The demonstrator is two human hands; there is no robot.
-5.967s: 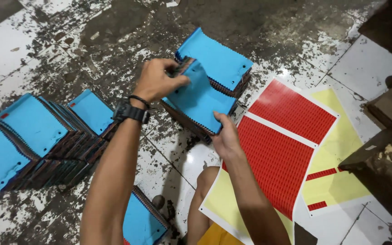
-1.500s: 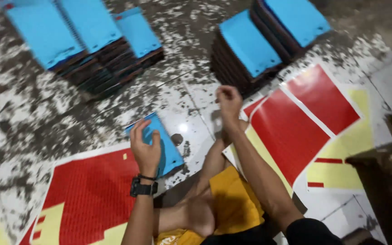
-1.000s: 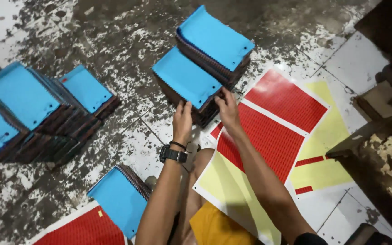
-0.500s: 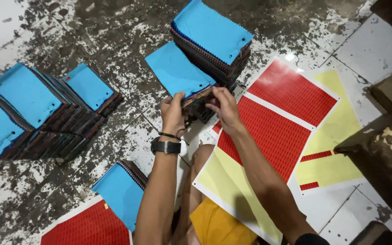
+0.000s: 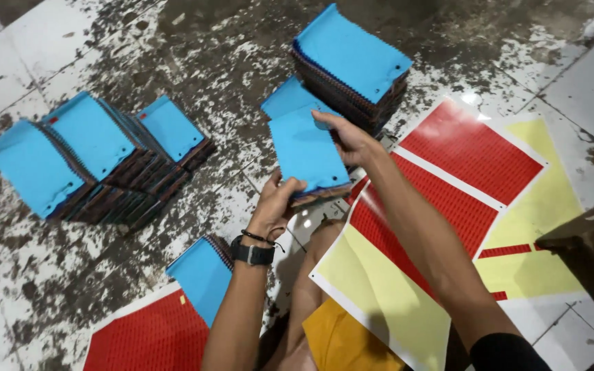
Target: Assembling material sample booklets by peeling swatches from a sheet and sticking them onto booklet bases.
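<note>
Blue-covered swatch bundle (image 5: 309, 152) lifted above floor, left hand (image 5: 278, 203) fingers clamped under lower edge, right hand (image 5: 349, 139) fingers pinching upper edge. Risk: loose sheets fanning out, spilling onto dirty floor (image 5: 56, 62).

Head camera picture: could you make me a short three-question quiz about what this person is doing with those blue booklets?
1. True or false: both hands hold one blue-covered bundle.
2. Which wrist wears the black watch? A) left B) right
3. What lies on the floor under the right forearm?

Key
1. True: the left hand grips its lower edge, the right hand its upper right side.
2. A.
3. Red and yellow sheets.
</note>
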